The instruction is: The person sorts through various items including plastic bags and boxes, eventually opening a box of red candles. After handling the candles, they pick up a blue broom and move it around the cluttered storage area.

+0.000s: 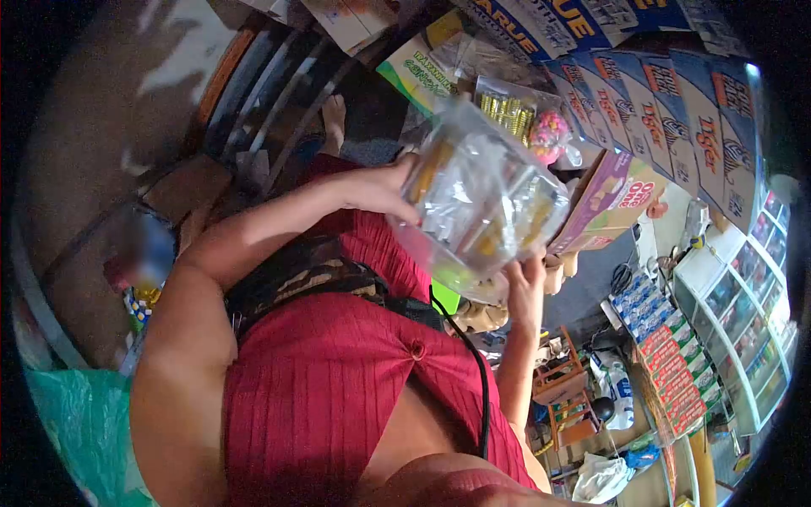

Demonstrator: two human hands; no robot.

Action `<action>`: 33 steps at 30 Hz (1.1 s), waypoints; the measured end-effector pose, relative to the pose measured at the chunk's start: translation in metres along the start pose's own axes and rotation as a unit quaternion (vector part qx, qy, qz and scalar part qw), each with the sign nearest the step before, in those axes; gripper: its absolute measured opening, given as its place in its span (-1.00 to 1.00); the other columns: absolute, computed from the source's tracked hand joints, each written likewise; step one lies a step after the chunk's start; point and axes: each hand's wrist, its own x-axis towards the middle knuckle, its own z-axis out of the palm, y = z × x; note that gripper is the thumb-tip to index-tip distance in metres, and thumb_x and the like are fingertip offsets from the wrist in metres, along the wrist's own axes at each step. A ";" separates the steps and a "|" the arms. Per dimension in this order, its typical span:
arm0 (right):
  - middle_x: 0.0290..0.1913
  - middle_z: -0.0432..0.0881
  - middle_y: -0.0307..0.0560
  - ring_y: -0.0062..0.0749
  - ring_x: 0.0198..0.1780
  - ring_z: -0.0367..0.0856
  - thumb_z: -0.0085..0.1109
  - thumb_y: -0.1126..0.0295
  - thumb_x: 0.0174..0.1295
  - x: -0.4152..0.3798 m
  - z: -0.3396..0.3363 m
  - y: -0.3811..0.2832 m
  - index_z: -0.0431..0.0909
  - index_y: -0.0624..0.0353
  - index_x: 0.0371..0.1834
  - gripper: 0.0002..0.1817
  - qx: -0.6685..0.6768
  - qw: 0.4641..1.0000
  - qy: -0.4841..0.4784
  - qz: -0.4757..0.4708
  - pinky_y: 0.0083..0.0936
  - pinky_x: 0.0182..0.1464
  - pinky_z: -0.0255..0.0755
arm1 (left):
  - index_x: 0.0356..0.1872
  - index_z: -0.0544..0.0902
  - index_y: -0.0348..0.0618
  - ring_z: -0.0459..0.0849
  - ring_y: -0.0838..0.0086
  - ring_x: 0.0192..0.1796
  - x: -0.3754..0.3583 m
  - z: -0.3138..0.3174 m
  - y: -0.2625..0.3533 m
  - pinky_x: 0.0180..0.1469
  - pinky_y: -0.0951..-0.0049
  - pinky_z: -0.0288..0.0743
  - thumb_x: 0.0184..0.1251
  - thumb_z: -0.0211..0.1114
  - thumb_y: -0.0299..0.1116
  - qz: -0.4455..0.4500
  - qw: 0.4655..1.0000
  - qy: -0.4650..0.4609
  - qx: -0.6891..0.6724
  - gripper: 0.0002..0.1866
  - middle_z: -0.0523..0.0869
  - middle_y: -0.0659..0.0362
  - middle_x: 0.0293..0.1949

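Observation:
A clear, shiny plastic bag [486,198] is held up in front of my red top. Several packets with silvery and gold-coloured contents show through it; glare hides what they are. My left hand [384,190] grips the bag's left edge, fingers partly behind the plastic. At the lower right corner, my right hand [525,283] pinches the bag. Just beyond it are a clear pack of gold-coloured pieces [507,114] and a bag of pink and yellow balls [549,137]. A purple and tan One One carton [617,198] stands right of the bag.
Tiger beer cartons [667,127] and blue Larue cartons [541,25] are stacked ahead. Toothpaste-like red boxes [672,376] and a glass display case [743,304] stand at right. Small wooden chairs [570,401] are lower right. A green plastic bag [84,431] lies lower left.

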 end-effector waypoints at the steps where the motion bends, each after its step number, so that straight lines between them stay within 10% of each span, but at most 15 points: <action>1: -0.17 0.55 -0.14 -0.52 -0.19 0.51 0.00 0.53 0.17 0.003 0.015 0.003 0.39 0.29 0.00 -0.70 -0.040 0.999 -0.010 0.005 -0.57 -0.10 0.39 | 0.36 -0.14 -0.35 0.06 0.33 0.38 -0.005 -0.011 -0.013 0.37 0.44 -0.04 -0.15 0.45 -0.35 -0.027 1.000 0.000 -0.002 0.10 0.15 -0.05 0.32; 7: -0.21 0.39 0.02 -0.28 -0.11 0.45 0.02 0.54 0.15 0.065 0.148 0.051 0.26 0.27 -0.01 -0.67 -0.102 0.981 -0.133 -0.097 -0.42 -0.05 0.34 | 0.38 -0.13 -0.31 0.05 0.33 0.38 -0.051 -0.095 -0.090 0.40 0.41 -0.09 -0.24 0.43 -0.49 -0.112 0.992 0.028 0.045 0.12 0.15 -0.01 0.33; 14: -0.17 0.40 0.02 -0.27 -0.15 0.46 0.02 0.60 0.09 0.184 0.288 0.161 0.03 0.26 0.09 -0.49 -0.058 0.965 -0.226 -0.123 -0.41 -0.12 0.42 | 0.21 0.33 -0.28 0.45 0.28 0.14 -0.027 -0.195 -0.238 0.21 0.37 0.29 -0.40 0.48 -0.46 -0.230 0.962 0.120 0.086 -0.09 0.52 0.02 0.09; 20: -0.27 0.44 -0.04 -0.30 -0.28 0.51 0.00 0.58 0.13 0.304 0.304 0.407 0.16 0.24 0.05 -0.60 -0.133 0.939 -0.289 -0.132 -0.34 -0.37 0.52 | 0.28 0.17 -0.27 0.41 0.23 0.17 0.115 -0.214 -0.352 0.19 0.38 0.32 -0.40 0.47 -0.45 -0.286 0.932 -0.005 0.221 0.02 0.43 -0.02 0.16; 23: -0.28 0.44 -0.02 -0.30 -0.23 0.50 -0.01 0.53 0.15 0.295 0.272 0.412 0.35 0.28 -0.08 -0.75 -0.481 0.768 -0.046 -0.420 -0.32 -0.39 0.53 | 0.32 0.09 -0.26 0.39 0.20 0.19 0.163 -0.187 -0.385 0.18 0.38 0.33 -0.41 0.47 -0.45 -0.312 0.922 -0.066 0.219 0.07 0.39 -0.05 0.19; 24: -0.27 0.44 -0.02 -0.30 -0.22 0.49 -0.02 0.46 0.18 0.281 0.261 0.405 0.39 0.27 -0.16 -0.81 -0.277 0.942 -0.067 -0.176 -0.32 -0.38 0.52 | 0.33 0.07 -0.26 0.38 0.19 0.20 0.171 -0.178 -0.391 0.18 0.38 0.34 -0.41 0.47 -0.45 -0.324 0.921 -0.088 0.197 0.09 0.38 -0.06 0.20; 27: -0.30 0.43 -0.09 -0.37 -0.31 0.47 -0.13 0.25 0.32 0.252 0.242 0.396 0.38 0.14 -0.27 -0.80 -0.069 0.979 -0.094 -0.165 -0.35 -0.41 0.48 | 0.37 -0.01 -0.26 0.36 0.16 0.21 0.168 -0.156 -0.393 0.17 0.38 0.35 -0.41 0.47 -0.44 -0.307 0.941 -0.094 0.102 0.15 0.33 -0.08 0.23; 29: -0.33 0.40 -0.15 -0.41 -0.40 0.44 -0.22 0.16 0.38 0.234 0.235 0.351 0.34 0.09 -0.27 -0.75 0.004 0.993 -0.113 -0.024 -0.41 -0.42 0.46 | 0.33 0.13 -0.26 0.46 0.20 0.15 0.161 -0.127 -0.455 0.13 0.34 0.39 -0.43 0.51 -0.45 -0.131 0.971 0.117 0.164 0.10 0.37 -0.23 0.19; 31: -0.36 0.37 -0.18 -0.44 -0.44 0.40 -0.22 0.21 0.37 0.214 0.236 0.317 0.27 0.10 -0.20 -0.80 0.019 0.995 -0.093 0.022 -0.46 -0.42 0.42 | 0.37 -0.05 -0.35 0.28 0.12 0.29 0.134 -0.132 -0.409 0.23 0.34 0.30 -0.41 0.50 -0.44 -0.072 0.985 0.039 0.155 0.19 0.18 -0.32 0.28; 33: -0.37 0.35 -0.18 -0.47 -0.46 0.35 -0.13 0.38 0.32 0.199 0.241 0.296 0.18 0.13 -0.09 -0.83 -0.009 0.997 -0.078 0.014 -0.51 -0.41 0.37 | 0.31 -0.03 -0.52 0.20 0.05 0.34 0.090 -0.144 -0.291 0.31 0.37 0.18 -0.39 0.49 -0.41 -0.251 0.968 -0.001 0.017 0.15 0.17 -0.36 0.27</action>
